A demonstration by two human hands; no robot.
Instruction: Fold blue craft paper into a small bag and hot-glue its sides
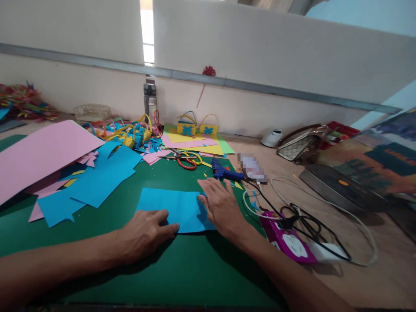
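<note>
A blue paper sheet (185,208) with faint creases lies flat on the green mat (156,277) in front of me. Over its lower left edge rests my left hand (143,234), fingers curled and thumb along the near edge, closed on the paper. My right hand (224,208) lies palm down on the sheet's right end, with its fingers stretched out and the thumb apart. Just beyond the right fingertips is a blue glue gun (225,171). Scissors with red and yellow handles (188,160) lie behind the sheet.
Blue sheets (104,177) and a large pink sheet (48,151) lie at left. Small yellow paper bags (186,128) stand at the back. On the right are a purple power strip (287,238) with tangled cables, a phone (251,168) and a dark case (341,186).
</note>
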